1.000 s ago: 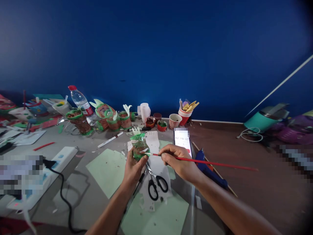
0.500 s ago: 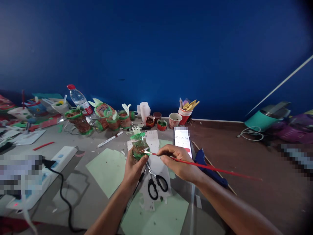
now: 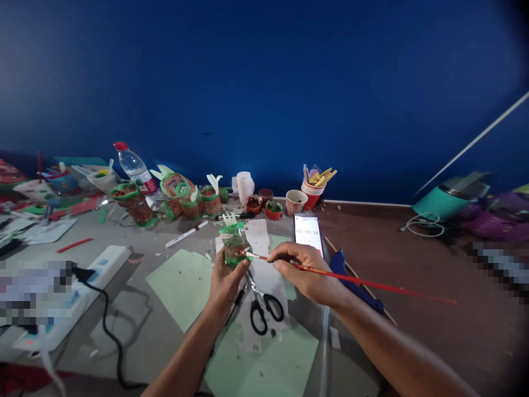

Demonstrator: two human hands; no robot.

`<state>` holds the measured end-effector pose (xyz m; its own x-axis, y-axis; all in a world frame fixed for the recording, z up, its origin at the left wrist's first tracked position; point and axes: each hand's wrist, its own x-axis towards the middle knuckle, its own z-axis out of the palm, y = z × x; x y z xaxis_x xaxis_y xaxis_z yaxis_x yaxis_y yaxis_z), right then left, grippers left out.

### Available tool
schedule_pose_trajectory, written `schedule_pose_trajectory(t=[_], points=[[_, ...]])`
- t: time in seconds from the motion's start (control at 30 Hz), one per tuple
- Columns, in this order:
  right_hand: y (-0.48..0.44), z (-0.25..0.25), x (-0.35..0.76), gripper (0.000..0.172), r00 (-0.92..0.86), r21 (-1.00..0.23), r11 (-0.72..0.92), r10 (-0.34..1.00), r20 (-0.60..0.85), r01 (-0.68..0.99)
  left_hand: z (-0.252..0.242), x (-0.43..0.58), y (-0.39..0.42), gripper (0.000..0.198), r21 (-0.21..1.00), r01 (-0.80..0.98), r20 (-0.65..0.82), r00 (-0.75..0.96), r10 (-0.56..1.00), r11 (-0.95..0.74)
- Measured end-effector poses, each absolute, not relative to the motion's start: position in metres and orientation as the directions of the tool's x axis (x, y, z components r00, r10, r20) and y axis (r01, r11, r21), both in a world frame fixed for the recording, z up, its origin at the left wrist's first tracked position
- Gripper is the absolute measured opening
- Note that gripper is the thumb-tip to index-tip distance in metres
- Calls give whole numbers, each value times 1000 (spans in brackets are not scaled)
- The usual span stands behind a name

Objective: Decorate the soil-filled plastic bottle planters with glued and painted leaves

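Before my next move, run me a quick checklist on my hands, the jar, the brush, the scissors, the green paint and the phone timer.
1. Jar gripped by the left hand: ok, fingers and thumb around its lower part.
2. Brush secure in the right hand: ok, pinched near the bristle end.
3. Bristles touching the jar: cannot tell; they overlap its side in view.
4. Scissors out of the hands: ok, lying between the forearms.
5. Green paint uncovered: ok, in its small cup.
6. Phone fully visible: not ok; the right hand hides its lower part, though 02:19:38 shows.
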<state>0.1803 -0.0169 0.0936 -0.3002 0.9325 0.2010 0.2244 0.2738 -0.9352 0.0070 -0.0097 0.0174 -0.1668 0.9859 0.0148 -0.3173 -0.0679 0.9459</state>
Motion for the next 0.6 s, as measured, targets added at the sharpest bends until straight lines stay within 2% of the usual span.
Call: schedule_pose_trajectory(t=[0.27, 0.43, 0.6], points=[[-13, 90, 185, 13, -264, -941, 231, 950, 163, 248, 25, 9, -10, 51, 922, -382, -4, -177, 984, -65], [-14, 92, 184, 13, -292, -955, 218, 944, 155, 199, 19, 7, -9, 50, 936, -342, 20, -182, 983, -83], [-11, 91, 183, 13, -276, -953, 207, 950, 143, 220, 21, 8, -9, 44, 931, -353, 40, -148, 988, -91]])
